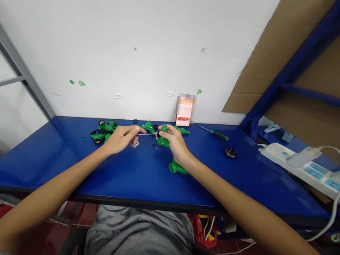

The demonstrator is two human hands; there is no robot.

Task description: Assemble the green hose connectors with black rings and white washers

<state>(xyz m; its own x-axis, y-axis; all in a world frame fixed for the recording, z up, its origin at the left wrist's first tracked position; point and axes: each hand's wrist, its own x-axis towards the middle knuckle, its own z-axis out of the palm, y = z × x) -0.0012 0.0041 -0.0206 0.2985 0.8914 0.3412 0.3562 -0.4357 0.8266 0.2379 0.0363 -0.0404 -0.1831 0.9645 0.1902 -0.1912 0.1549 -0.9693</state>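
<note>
My left hand [120, 140] is closed around a thin screwdriver [146, 134] whose red handle is mostly covered by the fingers. Its metal shaft points right, with the tip at a green plastic fitting [163, 142] that has a black part on its near end. Fingers of my right hand [176, 142] grip that fitting; whether the tip is inside it or only touching, I cannot tell. Another green fitting [174, 167] lies just under my right wrist. A small white ring [137, 143] shows by my left fingertips, and a small black ring [153, 145] lies between the hands.
Green and black fittings [102, 128] are heaped left of my hands; more green pieces [149, 126] lie behind. A phone [185, 110] leans on the wall. A green-handled screwdriver [219, 135], a round black object [230, 152] and a white power strip [304, 169] are at right.
</note>
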